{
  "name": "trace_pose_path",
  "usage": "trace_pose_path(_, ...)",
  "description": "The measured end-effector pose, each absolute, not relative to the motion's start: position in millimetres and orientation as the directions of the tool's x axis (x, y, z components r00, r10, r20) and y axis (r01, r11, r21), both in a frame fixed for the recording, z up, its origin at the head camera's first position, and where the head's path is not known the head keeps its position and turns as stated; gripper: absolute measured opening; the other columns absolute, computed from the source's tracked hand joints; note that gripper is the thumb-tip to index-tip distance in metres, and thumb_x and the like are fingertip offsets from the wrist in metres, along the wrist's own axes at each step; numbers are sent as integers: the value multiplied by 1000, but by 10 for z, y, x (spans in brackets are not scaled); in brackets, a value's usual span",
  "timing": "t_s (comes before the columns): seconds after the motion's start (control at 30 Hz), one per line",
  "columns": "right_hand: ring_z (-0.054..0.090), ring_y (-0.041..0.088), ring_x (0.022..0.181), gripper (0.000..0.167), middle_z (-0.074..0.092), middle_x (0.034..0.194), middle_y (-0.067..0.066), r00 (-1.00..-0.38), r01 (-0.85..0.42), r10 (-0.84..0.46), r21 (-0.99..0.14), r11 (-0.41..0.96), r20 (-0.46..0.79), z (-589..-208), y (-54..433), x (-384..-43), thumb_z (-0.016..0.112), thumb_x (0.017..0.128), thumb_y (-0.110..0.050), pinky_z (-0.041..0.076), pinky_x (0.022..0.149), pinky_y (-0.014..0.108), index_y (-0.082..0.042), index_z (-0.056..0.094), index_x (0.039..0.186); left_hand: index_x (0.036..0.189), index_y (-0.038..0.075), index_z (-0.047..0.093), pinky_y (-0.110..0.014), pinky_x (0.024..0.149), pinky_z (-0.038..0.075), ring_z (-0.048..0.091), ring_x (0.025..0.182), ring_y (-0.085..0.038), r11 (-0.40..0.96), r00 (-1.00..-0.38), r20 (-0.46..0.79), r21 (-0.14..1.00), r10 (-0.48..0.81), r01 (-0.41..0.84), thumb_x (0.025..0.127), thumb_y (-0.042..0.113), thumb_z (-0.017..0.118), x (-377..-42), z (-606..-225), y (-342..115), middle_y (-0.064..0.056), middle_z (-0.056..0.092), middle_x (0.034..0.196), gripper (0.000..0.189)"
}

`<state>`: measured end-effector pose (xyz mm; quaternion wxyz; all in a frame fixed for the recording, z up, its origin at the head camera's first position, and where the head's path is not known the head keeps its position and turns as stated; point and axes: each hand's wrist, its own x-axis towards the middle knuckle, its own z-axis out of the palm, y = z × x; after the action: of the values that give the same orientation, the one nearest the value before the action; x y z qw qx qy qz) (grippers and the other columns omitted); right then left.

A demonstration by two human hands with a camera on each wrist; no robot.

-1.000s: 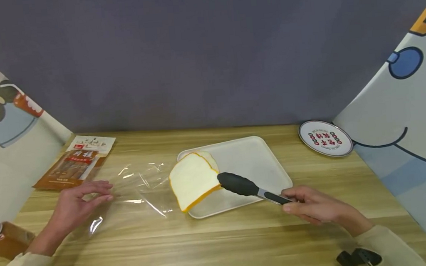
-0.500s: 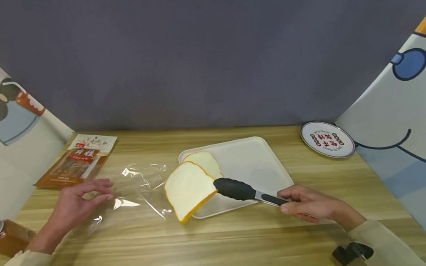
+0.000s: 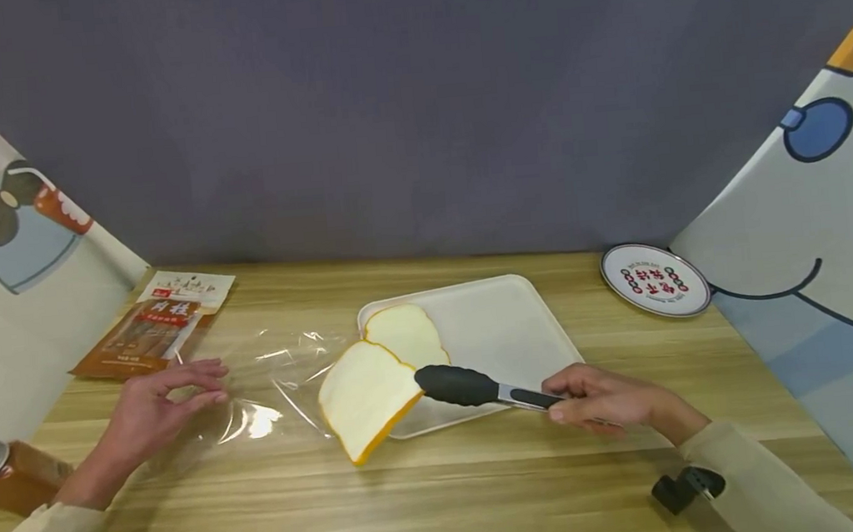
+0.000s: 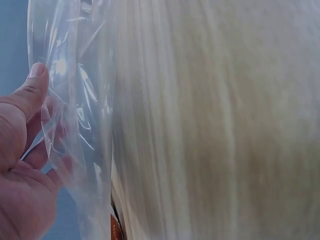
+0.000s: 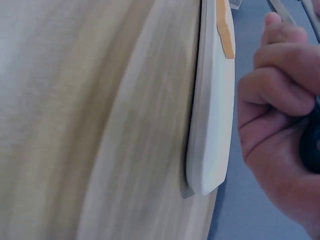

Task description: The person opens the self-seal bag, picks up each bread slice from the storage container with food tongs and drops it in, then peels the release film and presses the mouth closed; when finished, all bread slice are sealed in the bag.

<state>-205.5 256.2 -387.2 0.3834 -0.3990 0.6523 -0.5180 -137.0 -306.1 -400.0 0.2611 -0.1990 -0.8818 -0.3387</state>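
Observation:
My right hand (image 3: 605,394) grips a pair of tongs (image 3: 458,384) with black tips and a metal shaft. The tips hold the right corner of a white bread slice (image 3: 365,396) with an orange crust, tilted over the left edge of the white tray (image 3: 528,316). A second bread slice (image 3: 405,334) lies on the tray, partly hidden behind the first. On the left, my left hand (image 3: 167,403) pinches the edge of a clear plastic bag (image 4: 75,100) between thumb and fingers. The bag stretches across the table toward the held slice, which overlaps its right end in the head view.
Behind the left hand lies a brown food packet (image 3: 153,329). A jar (image 3: 22,473) with a silver lid is by the left forearm. At the back right, a round plate (image 3: 655,280) with red lettering rests near the wall.
The right hand, tongs and held slice have moved left and toward the front, uncovering more of the slice on the tray. The left hand stays in place while the bag's film shifts slightly.

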Motion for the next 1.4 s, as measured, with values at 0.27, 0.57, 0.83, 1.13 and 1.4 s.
trace_pose_path(0.27,32,19,31,17,35,52,21,-392,-141,-911,-971,195,-126,-3824,2492,-2185,50,97,-4,29,22,28,-2,50,79,79,9,74,-5,86,38,56,99,10,698,-784,593,483,183,528,55,-9,85,-1380,-4038,-3076,-11,71,93,32)
trace_pose_path(0.57,26,25,27,19,33,49,20,-366,-143,-923,-973,183,-120,-3804,2487,-2269,50,96,-2,28,22,27,1,49,78,78,9,74,-6,85,40,58,98,7,680,-753,627,463,202,568,53,-10,85,-1393,-4057,-3081,-11,71,92,34)
trace_pose_path(0.83,33,7,34,13,40,54,-1,-393,-205,-912,-955,212,-118,-3697,2454,-2279,55,94,-2,27,23,24,-3,52,81,79,11,74,-5,85,38,57,99,8,686,-752,625,455,209,568,54,-8,86,-1395,-4052,-3084,-8,71,95,34)
trace_pose_path(1.13,32,3,37,11,44,61,-7,-370,-159,-920,-966,202,-131,-3683,2402,-2319,57,93,-2,25,26,21,0,53,83,79,10,74,-6,86,38,57,100,7,671,-765,609,481,208,565,56,-10,84,-1394,-4046,-3069,-8,71,96,32)
trace_pose_path(1.4,27,11,29,21,30,46,15,-357,-133,-916,-961,244,-183,-3764,2389,-2330,55,95,-6,24,24,24,2,50,77,78,11,74,-6,85,39,57,99,7,671,-752,622,464,219,578,53,-11,85,-1406,-4047,-3061,-11,71,94,35)
